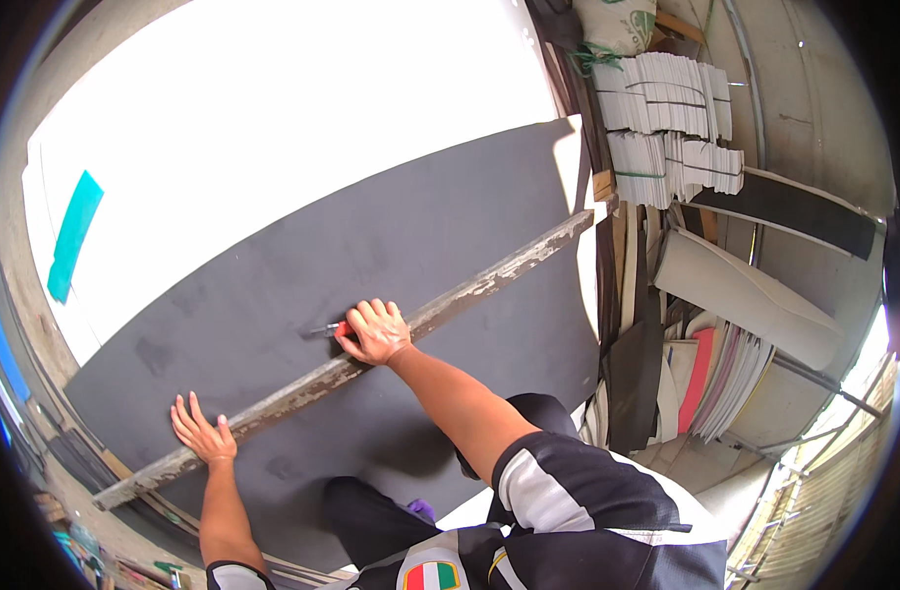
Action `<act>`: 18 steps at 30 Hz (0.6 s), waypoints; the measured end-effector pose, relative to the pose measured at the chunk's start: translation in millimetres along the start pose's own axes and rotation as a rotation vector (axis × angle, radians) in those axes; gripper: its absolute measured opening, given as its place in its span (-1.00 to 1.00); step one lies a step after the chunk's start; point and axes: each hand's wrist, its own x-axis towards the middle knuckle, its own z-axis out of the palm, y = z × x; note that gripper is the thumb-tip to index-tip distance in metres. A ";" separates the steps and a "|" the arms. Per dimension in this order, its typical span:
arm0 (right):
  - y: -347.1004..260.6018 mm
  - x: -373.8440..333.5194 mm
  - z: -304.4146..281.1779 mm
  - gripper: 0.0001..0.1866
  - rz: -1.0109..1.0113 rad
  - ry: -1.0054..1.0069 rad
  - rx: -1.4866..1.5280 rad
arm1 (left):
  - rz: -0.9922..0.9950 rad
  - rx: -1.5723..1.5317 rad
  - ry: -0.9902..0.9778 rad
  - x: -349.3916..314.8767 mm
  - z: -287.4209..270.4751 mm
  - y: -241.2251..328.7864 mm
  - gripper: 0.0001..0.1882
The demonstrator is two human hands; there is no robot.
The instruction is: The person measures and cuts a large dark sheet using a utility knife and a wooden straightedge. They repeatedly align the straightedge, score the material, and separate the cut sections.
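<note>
My right hand [376, 334] is closed around a utility knife [343, 328] with a red handle. Its dark front end points left, low over a large dark grey sheet [401, 226]. A long, worn straight bar [509, 265] with flaking paint lies slantwise across the sheet, and the knife is along its far side. My left hand [206, 435] presses on the bar towards its left end, fingers spread out onto the sheet. The blade's tip is too small to make out, and I see no distinct cut line.
Beyond the dark sheet is a bright white surface [302, 108] with a teal strip [74, 236] at its left. On the right stand tied bundles of white strips [666, 93], a rolled pale sheet [745, 290] and several upright sheets [735, 379]. My knees are close to the bar's near side.
</note>
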 end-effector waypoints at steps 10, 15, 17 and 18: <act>1.2 4.5 -4.9 -0.63 -0.004 0.068 -0.059 | -0.026 0.014 -0.039 4.2 3.3 3.6 -0.24; -1.2 1.4 0.4 -0.61 0.032 0.003 -0.078 | -0.053 0.024 -0.070 2.1 3.1 3.2 -0.26; 0.1 1.2 -2.6 -0.62 0.022 0.004 -0.077 | -0.047 0.016 -0.056 3.6 6.1 3.6 -0.26; 0.3 0.3 -2.8 -0.61 0.027 -0.004 -0.080 | -0.046 0.011 -0.055 2.8 4.4 5.0 -0.26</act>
